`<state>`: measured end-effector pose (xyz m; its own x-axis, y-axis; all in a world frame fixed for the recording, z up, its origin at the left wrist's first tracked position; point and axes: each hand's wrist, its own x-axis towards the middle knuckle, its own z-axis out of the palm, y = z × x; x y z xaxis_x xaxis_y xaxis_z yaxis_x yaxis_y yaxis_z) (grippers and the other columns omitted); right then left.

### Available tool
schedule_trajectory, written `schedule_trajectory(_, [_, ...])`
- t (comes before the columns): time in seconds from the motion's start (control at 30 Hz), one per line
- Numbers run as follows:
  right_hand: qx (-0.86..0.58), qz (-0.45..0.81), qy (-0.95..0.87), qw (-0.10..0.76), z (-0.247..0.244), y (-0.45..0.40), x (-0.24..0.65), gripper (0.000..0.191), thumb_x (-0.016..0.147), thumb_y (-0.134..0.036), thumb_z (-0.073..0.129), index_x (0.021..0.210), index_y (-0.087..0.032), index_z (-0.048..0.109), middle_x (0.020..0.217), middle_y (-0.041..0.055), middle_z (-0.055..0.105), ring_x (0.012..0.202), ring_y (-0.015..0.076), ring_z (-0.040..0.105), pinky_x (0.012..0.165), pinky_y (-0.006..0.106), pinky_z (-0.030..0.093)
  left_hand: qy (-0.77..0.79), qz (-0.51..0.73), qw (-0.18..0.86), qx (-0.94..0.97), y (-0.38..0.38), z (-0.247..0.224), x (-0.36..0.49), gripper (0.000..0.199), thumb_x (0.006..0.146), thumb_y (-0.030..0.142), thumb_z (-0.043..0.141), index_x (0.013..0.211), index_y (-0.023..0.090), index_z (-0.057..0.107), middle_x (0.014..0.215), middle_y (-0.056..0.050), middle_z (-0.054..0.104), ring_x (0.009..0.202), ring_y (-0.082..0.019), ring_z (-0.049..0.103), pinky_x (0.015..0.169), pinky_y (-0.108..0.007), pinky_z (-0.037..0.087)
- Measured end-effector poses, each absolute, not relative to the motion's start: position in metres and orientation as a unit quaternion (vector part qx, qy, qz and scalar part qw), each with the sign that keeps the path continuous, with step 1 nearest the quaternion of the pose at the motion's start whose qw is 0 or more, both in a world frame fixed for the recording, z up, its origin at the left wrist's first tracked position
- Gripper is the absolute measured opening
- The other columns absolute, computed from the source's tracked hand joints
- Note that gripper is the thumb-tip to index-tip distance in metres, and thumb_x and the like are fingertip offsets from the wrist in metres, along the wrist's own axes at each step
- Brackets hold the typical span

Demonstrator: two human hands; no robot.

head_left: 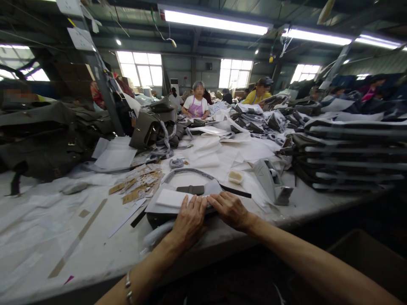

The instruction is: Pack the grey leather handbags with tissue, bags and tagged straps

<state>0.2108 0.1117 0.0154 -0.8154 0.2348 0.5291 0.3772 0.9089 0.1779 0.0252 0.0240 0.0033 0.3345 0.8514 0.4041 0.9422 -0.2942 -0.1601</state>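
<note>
A dark handbag (160, 219) lies at the near edge of the table, largely covered by a white packing sheet (171, 198). Its handle (190, 170), wrapped in translucent film, arches away from me, and a grey strap tab (190, 189) shows inside the arch. My left hand (190, 216) grips the bag's near edge, fingers laid over the white sheet. Close beside it, my right hand (230, 209) has its fingers bent over the same edge. Both thumbs are hidden. Dark straps stick out on either side of the bag.
A tape dispenser (270, 182) and a small pale-yellow block in a white dish (235, 176) stand to the right. Stacked wrapped bags (349, 154) rise at far right. Paper scraps (136, 184) lie left, near grey bags (152, 127). Co-workers, one in a purple apron (197, 108), are across the table.
</note>
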Motion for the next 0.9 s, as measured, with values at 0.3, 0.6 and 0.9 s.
schedule_trajectory(0.3, [-0.179,0.069,-0.959,0.209,0.038,0.107,0.221,0.035,0.089,-0.042,0.063,0.117,-0.022,0.063,0.106,0.0088,0.07,0.095,0.0231,0.062,0.086,0.036,0.049,-0.524,-0.215,0.309,-0.764,0.016,-0.029,0.023,0.038,0.095,0.013,0.037,0.127,0.014,0.057,0.12,-0.011,0.067,0.115,-0.024,0.061,0.107,-0.044,0.041])
schedule_trajectory(0.6, [-0.472,-0.023,-0.88,0.051,0.034,0.241,0.281,0.045,0.087,-0.035,0.063,0.128,-0.014,0.062,0.141,0.018,0.053,0.13,0.035,0.047,0.11,0.051,0.032,-0.517,-0.276,0.274,-0.763,0.01,-0.033,0.019,0.04,0.094,0.011,0.038,0.129,0.017,0.058,0.125,-0.007,0.066,0.124,-0.02,0.055,0.117,-0.041,0.03])
schedule_trajectory(0.9, [-0.499,0.001,-0.866,0.026,0.014,0.277,0.281,0.031,0.082,-0.031,0.068,0.11,-0.02,0.072,0.149,0.0132,0.045,0.138,0.0327,0.038,0.116,0.049,0.02,-0.517,-0.26,0.27,-0.77,0.01,-0.027,0.019,0.045,0.091,0.006,0.036,0.129,0.017,0.058,0.127,-0.007,0.065,0.126,-0.021,0.055,0.117,-0.042,0.03])
